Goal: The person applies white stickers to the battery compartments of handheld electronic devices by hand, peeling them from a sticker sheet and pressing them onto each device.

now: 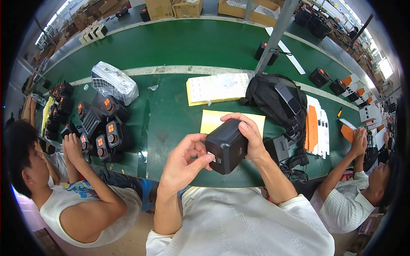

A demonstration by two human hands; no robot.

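A black box-shaped device with rounded edges is held up over the near edge of the green table, in front of me. My right hand wraps over its top and right side, thumb on the upper corner. On its left side, my left hand has curled fingers, and the thumb presses beside a small white label low on the device. Fingers behind the device are partly hidden. Beneath and beyond it lies a sheet of yellow paper.
Black devices with orange buttons cluster at left, near a plastic-wrapped unit. A black backpack, a charger and orange-white cards lie to the right. A metal post rises beyond. Co-workers sit on both sides.
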